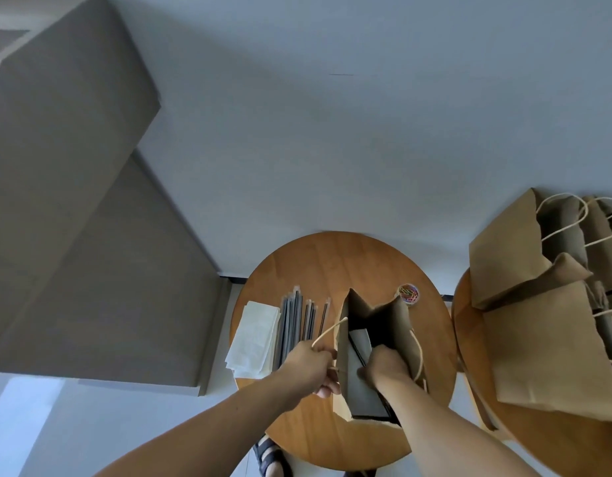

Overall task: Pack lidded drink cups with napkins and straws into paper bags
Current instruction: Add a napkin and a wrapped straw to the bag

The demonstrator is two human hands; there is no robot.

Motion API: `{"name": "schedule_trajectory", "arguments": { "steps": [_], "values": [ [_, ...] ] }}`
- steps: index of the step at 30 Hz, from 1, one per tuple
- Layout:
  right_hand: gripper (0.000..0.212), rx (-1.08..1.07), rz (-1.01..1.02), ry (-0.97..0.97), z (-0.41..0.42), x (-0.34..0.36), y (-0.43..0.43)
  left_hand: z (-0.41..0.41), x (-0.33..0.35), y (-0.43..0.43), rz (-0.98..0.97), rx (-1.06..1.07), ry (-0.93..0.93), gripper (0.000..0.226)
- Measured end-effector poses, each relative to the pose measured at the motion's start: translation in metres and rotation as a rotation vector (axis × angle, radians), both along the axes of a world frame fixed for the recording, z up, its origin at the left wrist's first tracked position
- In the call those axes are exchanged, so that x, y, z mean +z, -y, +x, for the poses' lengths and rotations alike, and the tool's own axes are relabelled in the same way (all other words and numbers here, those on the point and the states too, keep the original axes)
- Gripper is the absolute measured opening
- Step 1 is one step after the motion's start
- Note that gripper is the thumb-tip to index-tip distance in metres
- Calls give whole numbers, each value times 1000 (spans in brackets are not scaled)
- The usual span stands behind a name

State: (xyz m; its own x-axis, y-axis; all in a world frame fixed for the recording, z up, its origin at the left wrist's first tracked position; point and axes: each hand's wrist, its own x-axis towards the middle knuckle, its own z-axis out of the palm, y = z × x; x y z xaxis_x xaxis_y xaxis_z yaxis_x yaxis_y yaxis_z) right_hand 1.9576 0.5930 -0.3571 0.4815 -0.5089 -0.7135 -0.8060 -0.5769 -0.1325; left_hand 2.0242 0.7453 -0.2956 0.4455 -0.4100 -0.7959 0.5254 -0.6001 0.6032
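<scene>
Head view, left hand [309, 364] gripping bag [394, 325]

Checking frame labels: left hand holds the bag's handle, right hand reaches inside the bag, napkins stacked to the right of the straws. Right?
Not quite: in the head view the napkins lie left of the straws. The rest stands: left hand holds the handle of the bag, right hand reaches inside.

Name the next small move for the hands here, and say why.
Probably draw the right hand out and reach for the napkins: it is deep in the open paper bag, the left hand holds the handle, and napkins and straws lie unpacked.
</scene>
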Motion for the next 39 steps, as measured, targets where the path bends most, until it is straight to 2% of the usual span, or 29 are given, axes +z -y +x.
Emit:
{"name": "schedule_trajectory", "arguments": {
  "steps": [2, 4, 6, 9, 11, 14, 15, 16, 18, 21, 24, 26, 30, 32, 34, 35, 37, 38, 39],
  "values": [
    [7, 44, -26, 1, -2, 2, -5, 1, -1, 2, -8, 1, 4, 21],
    [28, 202, -56, 8, -6, 4, -7, 0, 0, 4, -16, -3, 5, 20],
    [33, 312, -85, 50, -6, 16, -6, -1, 0, 7, -15, -13, 11, 21],
    [23, 263, -95, 140, 5, 53, -6, -2, -2, 13, -1, -30, 49, 24],
    [17, 270, -179, 291, 9, 77, 3, -3, -3, 17, 12, -68, 102, 26],
    [24, 286, -428, 624, 2, 100, 32, -4, 2, 23, 0, -123, 121, 22],
    [29, 240, -444, 678, -2, 103, 44, -5, 3, 25, -6, -140, 118, 18],
    [35, 149, -381, 666, -7, 105, 54, -5, 5, 26, -7, -163, 115, 14],
    [51, -56, -86, 493, -18, 102, 64, -7, 7, 29, -8, -210, 86, 13],
    [67, -409, 400, 287, -35, 84, 58, -9, 4, 32, -4, -308, 18, 45],
    [78, -529, 605, 221, -48, 66, 41, -14, 0, 35, 14, -398, 1, 52],
    [71, -496, 625, 222, -50, 61, 34, -16, -1, 35, 31, -472, 32, 51],
    [56, -184, 401, 401, -60, 55, 41, -16, -4, 26, 82, -487, 58, 65],
    [42, -188, 397, 533, -74, 49, 48, -16, -7, 18, 96, -457, 23, 71],
    [27, -287, 445, 642, -95, 36, 53, -16, -9, 12, 119, -438, 25, 65],
    [28, -318, 440, 663, -107, 27, 53, -17, -10, 10, 134, -448, 39, 54],
    [47, -285, 383, 539, -132, 9, 48, -20, -11, 9, 161, -526, 106, 19],
    [64, -223, 348, 423, -141, 0, 42, -21, -11, 10, 167, -550, 125, 10],
    [79, -146, 325, 324, -146, -8, 34, -23, -9, 12, 173, -566, 152, 13]
  ]
}}
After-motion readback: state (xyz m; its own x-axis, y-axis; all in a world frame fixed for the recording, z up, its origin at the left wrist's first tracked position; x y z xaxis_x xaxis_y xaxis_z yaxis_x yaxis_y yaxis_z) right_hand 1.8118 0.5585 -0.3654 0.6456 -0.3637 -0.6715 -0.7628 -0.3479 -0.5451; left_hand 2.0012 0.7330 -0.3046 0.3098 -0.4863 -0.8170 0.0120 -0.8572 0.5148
